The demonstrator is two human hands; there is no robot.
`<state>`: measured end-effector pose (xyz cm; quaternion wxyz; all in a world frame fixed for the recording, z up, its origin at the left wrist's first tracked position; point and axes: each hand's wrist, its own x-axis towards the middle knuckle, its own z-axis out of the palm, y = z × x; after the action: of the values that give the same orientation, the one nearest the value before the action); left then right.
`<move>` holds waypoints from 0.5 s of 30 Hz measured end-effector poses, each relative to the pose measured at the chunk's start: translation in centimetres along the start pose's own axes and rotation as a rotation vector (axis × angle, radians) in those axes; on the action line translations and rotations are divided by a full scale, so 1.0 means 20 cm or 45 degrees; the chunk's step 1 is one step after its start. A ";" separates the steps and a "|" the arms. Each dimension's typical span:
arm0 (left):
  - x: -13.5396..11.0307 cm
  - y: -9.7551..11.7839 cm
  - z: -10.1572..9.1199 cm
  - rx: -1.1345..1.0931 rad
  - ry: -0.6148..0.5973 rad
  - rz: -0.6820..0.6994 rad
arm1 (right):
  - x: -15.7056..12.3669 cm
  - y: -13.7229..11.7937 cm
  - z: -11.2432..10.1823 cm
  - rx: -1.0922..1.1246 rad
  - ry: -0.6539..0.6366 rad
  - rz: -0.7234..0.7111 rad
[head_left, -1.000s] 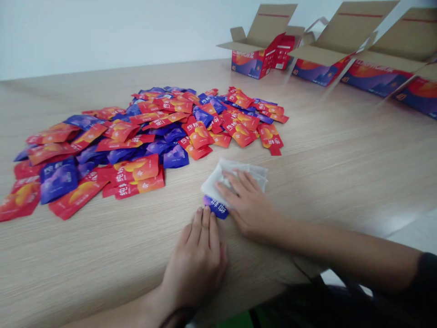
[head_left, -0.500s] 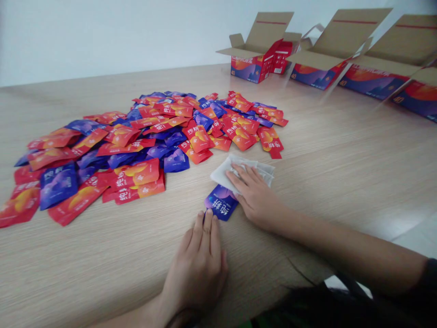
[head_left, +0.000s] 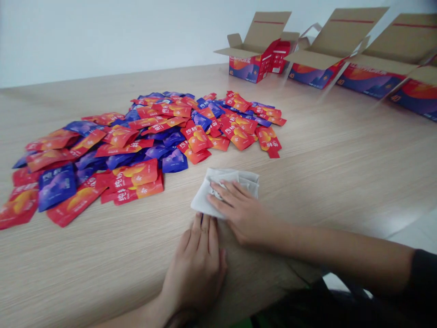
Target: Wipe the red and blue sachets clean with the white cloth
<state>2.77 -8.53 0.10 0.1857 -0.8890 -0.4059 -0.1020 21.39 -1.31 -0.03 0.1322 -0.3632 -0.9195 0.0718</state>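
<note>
A pale wood-grain counter (head_left: 307, 182) runs across the view, with a white wall (head_left: 102, 36) behind it. At the far end stands a row of open cardboard cartons (head_left: 368, 77), flaps up, sides printed red and purple, with a smaller red box (head_left: 280, 57) among them. Mid-counter lies a loose, overlapping heap of sachets (head_left: 146, 146), red-orange and purple, printed with white characters; one red sachet (head_left: 268, 141) sits at the heap's right fringe. Nearest the person, a folded white cloth (head_left: 232, 176) lies flat on the counter, just in front of the heap and apart from it, under the right hand (head_left: 242, 212). Whether anything lies beneath the cloth cannot be told. Right arm (head_left: 324, 246) comes in low from the right, forearm near level, dark sleeve (head_left: 423, 278) at the edge of view; wrist low, palm down, fingers spread across the cloth. Grip open: the hand presses rather than clasps, nothing pinched. Left hand (head_left: 196, 269) lies palm down near the counter's near edge, fingers together and pointing forward, fingertips (head_left: 205, 223) just reaching the cloth's lower edge; grip open, holding nothing. Handling note: a flat, spread hand likely loads the cloth evenly, and a low wrist should keep the folds from bunching; the left hand, set this close, seems well placed to steady the cloth's edge.
</note>
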 end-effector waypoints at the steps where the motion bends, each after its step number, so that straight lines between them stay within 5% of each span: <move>1: 0.00 0.00 0.00 -0.003 0.000 0.001 | 0.00 0.01 -0.01 -0.014 0.003 0.069; 4: -0.01 0.00 0.01 -0.009 0.004 -0.005 | 0.01 0.02 -0.02 -0.056 0.022 0.290; 10: -0.01 0.01 0.01 -0.020 -0.027 -0.025 | -0.03 -0.03 -0.04 0.056 -0.038 -0.033; 15: -0.01 0.00 0.01 0.001 -0.042 -0.029 | 0.00 0.08 -0.05 -0.071 0.104 0.354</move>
<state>2.73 -8.58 -0.04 0.1782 -0.8857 -0.4193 -0.0892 22.72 -0.06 0.50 0.1483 -0.4933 -0.8557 0.0490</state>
